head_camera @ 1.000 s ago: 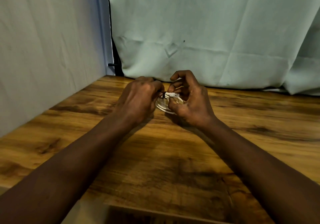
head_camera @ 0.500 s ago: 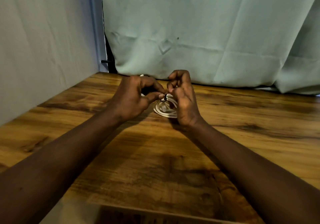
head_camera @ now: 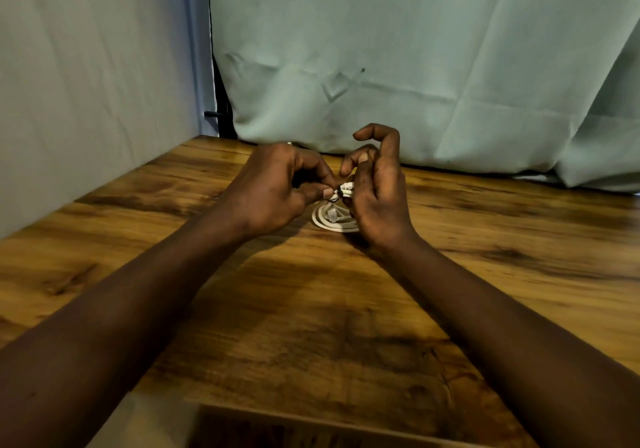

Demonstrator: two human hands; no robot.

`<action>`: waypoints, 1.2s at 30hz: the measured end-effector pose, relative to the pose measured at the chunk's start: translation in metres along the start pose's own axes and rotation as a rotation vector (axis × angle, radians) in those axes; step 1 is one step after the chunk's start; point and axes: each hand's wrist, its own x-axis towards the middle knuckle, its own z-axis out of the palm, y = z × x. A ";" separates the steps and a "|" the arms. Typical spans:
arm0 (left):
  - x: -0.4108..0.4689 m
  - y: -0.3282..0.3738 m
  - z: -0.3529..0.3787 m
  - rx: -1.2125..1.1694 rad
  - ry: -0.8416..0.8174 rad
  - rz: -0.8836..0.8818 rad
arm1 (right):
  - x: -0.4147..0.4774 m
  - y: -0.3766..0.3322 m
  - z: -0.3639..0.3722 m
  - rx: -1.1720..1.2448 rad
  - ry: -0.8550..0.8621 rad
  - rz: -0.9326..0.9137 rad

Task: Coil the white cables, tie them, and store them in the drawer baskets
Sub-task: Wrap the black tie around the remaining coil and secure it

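Observation:
A white cable (head_camera: 329, 219) lies wound in a small coil on the wooden table (head_camera: 311, 309), its upper part lifted between my hands. My left hand (head_camera: 277, 187) pinches a thin dark tie (head_camera: 335, 196) at the top of the coil with thumb and forefinger. My right hand (head_camera: 377, 191) holds the bunched white strands just right of the tie, with its index finger raised and curled. Part of the coil is hidden behind my right hand. No drawer basket is clearly visible.
A pale green cloth (head_camera: 415, 66) hangs behind the table and a grey wall (head_camera: 86, 83) stands on the left. The table's near edge, with a dark opening (head_camera: 277, 430) below it, lies at the bottom of the view.
My hands stay at the coil. The right index finger has lifted higher, and the left thumb and forefinger now pinch the dark tie closer to the bunched strands.

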 end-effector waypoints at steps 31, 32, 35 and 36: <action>0.000 0.003 -0.005 0.066 -0.015 0.119 | 0.007 0.001 -0.006 0.021 -0.197 0.089; 0.000 0.004 -0.006 0.099 -0.012 0.130 | 0.006 0.001 -0.006 0.022 -0.206 0.086; -0.001 0.005 -0.007 0.119 -0.008 0.125 | 0.006 0.000 -0.006 0.034 -0.214 0.081; 0.000 0.005 -0.007 0.113 -0.009 0.118 | 0.006 -0.001 -0.006 0.034 -0.215 0.080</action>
